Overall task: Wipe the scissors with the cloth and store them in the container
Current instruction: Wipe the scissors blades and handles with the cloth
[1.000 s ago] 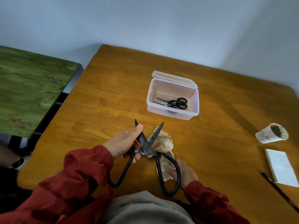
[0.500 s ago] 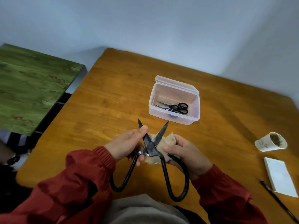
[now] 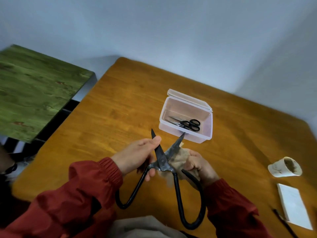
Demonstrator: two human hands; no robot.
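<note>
Large black iron scissors (image 3: 163, 164) with long looped handles are held above the wooden table (image 3: 109, 115), blades spread apart and pointing away from me. My left hand (image 3: 139, 155) grips them at the pivot, thumb along the left blade. My right hand (image 3: 200, 166) clutches a crumpled beige cloth (image 3: 178, 160) pressed against the right blade. Beyond the blade tips stands a clear plastic container (image 3: 203, 136), its lid hinged open at the back, with small black-handled scissors (image 3: 188, 124) lying inside.
A tipped white paper cup (image 3: 284, 167) lies at the right, with a white notepad (image 3: 293, 206) and a dark pen (image 3: 284, 222) near the right front edge. A green-topped table (image 3: 34, 90) stands to the left, beyond the wooden table's edge.
My right hand came up from under the handles, took the cloth and brought it against the right blade. The left hand kept its hold at the pivot.
</note>
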